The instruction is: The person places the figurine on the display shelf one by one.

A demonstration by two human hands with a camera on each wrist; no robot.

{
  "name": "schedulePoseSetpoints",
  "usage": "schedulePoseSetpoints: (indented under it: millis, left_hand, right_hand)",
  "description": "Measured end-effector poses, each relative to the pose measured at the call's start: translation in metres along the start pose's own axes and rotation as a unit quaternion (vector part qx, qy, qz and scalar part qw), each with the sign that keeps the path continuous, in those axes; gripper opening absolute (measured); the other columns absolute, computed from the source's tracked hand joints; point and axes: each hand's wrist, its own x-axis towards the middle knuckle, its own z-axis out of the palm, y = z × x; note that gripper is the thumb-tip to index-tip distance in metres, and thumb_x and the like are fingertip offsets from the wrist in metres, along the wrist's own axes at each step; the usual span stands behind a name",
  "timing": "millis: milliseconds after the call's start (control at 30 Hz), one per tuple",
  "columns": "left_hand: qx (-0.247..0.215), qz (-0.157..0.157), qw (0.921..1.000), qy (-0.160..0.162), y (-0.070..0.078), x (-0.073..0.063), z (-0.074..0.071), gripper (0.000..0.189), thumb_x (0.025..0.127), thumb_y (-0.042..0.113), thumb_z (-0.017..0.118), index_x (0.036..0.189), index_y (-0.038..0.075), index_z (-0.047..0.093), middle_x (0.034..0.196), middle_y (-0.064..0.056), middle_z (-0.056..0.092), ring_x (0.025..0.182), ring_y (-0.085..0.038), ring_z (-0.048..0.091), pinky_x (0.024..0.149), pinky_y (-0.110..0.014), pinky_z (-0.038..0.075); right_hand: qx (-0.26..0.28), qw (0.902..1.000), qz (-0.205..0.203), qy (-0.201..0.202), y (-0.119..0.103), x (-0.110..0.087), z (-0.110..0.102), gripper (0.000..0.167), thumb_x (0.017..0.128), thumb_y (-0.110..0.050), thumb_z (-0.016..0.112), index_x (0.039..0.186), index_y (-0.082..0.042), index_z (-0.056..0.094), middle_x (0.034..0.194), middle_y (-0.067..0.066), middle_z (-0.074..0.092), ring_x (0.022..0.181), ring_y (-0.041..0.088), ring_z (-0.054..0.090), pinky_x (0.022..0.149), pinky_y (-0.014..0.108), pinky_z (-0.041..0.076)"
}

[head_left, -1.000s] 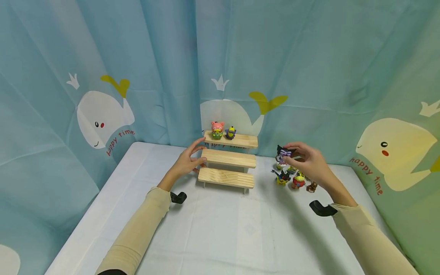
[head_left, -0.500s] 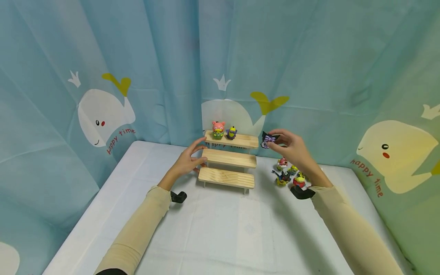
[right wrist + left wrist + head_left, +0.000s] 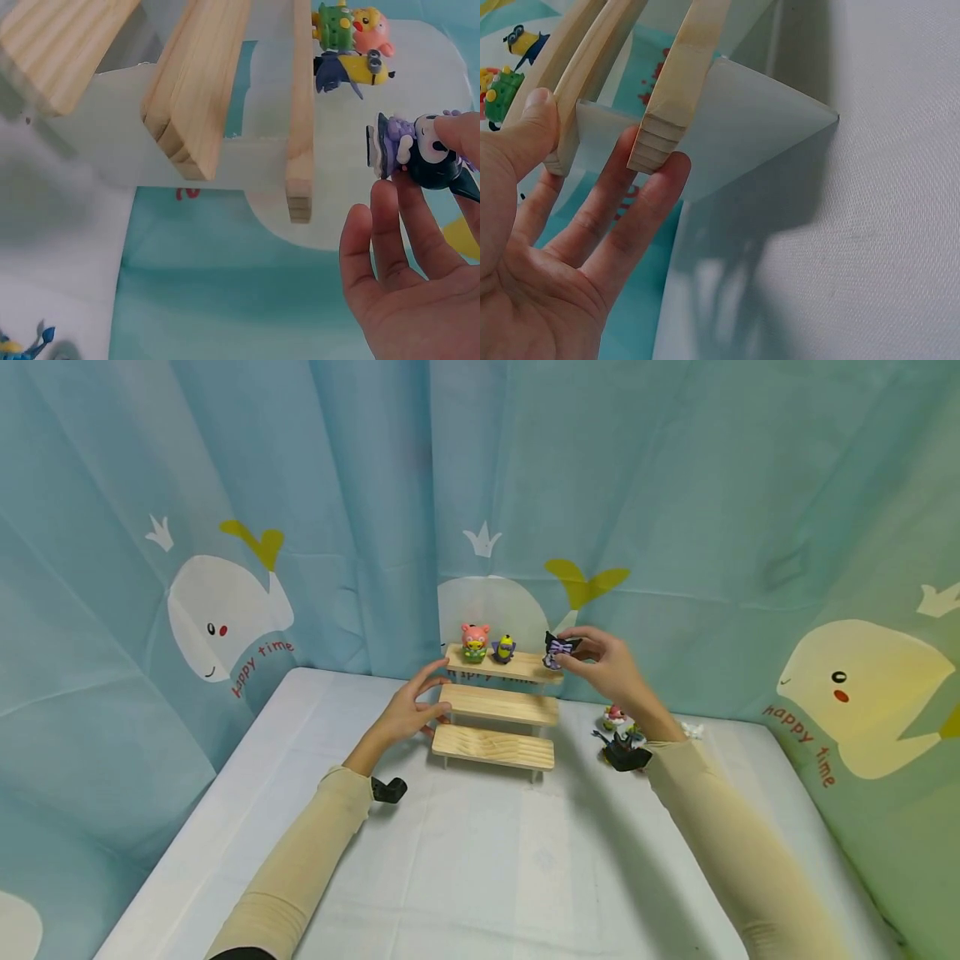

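Pinches the dark figure (image 3: 557, 652) in the right hand (image 3: 611, 668), in a grip closed between thumb and fingers. Holds it upright just above the right end of the top shelf (image 3: 528, 668), with the base toward the wood and apart from it in the right wrist view. Shows black and purple on it, with a striped bow at the back.

Grips the left end of the stand (image 3: 498, 706) in the left hand (image 3: 405, 710), with the thumb over the middle shelf (image 3: 581, 86) and fingertips by the end of the bottom shelf (image 3: 671, 105).

Has a yellow figure (image 3: 503, 649) standing on the top shelf, left of the held one, and a pink figure (image 3: 474, 644) just beside that, nearer the left end.

Right of the stand, on the white bench (image 3: 465, 860), has a huddle of small figures, partly covered by the right forearm: among them a red-and-white one (image 3: 613, 717). Has a white object (image 3: 693, 730) beyond the right sleeve (image 3: 712, 818), too small to tell.

Wears a black mount (image 3: 626, 756) at the right wrist. Faces a blue-green curtain (image 3: 360, 485) printed with white whales (image 3: 221, 614), crowns and red lettering.
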Motion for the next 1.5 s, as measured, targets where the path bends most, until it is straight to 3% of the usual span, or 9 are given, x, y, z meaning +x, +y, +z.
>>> schedulePoseSetpoints:
  millis: [300, 533, 900, 1233, 1500]
  left_hand:
    - [0.001, -0.005, 1.0000, -0.001, -0.001, 0.000, 0.000, 0.076, 0.102, 0.019, 0.067, 0.162, 0.041, 0.027, 0.161, -0.012, 0.039, 0.081, -0.028, 0.075, 0.061, -0.063, 0.058]
    - [-0.005, -0.001, 1.0000, 0.002, -0.001, 0.000, 0.001, 0.075, 0.102, 0.017, 0.068, 0.162, 0.039, 0.028, 0.161, -0.017, 0.037, 0.083, -0.027, 0.075, 0.061, -0.067, 0.057]
    - [-0.013, 0.002, 0.9999, 0.000, -0.003, 0.000, 0.001, 0.075, 0.102, 0.016, 0.067, 0.162, 0.038, 0.028, 0.162, -0.017, 0.037, 0.086, -0.034, 0.075, 0.063, -0.070, 0.055]
    - [-0.009, -0.004, 1.0000, 0.002, -0.002, -0.001, 0.001, 0.075, 0.102, 0.018, 0.067, 0.160, 0.043, 0.029, 0.161, -0.014, 0.038, 0.084, -0.028, 0.075, 0.062, -0.065, 0.058]
    - [-0.016, -0.006, 0.9999, 0.003, -0.002, 0.000, 0.002, 0.075, 0.101, 0.017, 0.068, 0.161, 0.042, 0.028, 0.161, -0.009, 0.040, 0.085, -0.030, 0.075, 0.063, -0.068, 0.057]
  right_hand:
    - [0.029, 0.9995, -0.009, -0.004, 0.010, 0.014, 0.012, 0.042, 0.097, -0.020, 0.075, 0.136, -0.007, 0.064, 0.106, 0.022, 0.071, 0.100, 0.027, 0.066, 0.081, 0.033, 0.054]
    - [0.042, 0.9991, 0.008, -0.004, 0.009, 0.023, 0.020, 0.042, 0.096, -0.022, 0.077, 0.135, -0.010, 0.065, 0.098, 0.014, 0.070, 0.092, 0.019, 0.066, 0.073, 0.031, 0.055]
    - [0.023, 0.9997, 0.005, -0.007, 0.010, 0.029, 0.031, 0.040, 0.098, -0.020, 0.074, 0.135, -0.010, 0.065, 0.105, 0.023, 0.071, 0.088, 0.027, 0.062, 0.064, 0.036, 0.051]
    - [0.037, 0.9989, 0.012, -0.026, 0.000, 0.026, 0.033, 0.041, 0.101, -0.014, 0.070, 0.140, -0.005, 0.061, 0.101, 0.037, 0.062, 0.083, 0.038, 0.054, 0.061, 0.038, 0.046]
    - [0.031, 0.9991, 0.017, -0.022, 0.013, 0.032, 0.034, 0.041, 0.100, -0.026, 0.072, 0.138, -0.014, 0.063, 0.112, 0.021, 0.070, 0.094, 0.029, 0.063, 0.066, 0.042, 0.047]
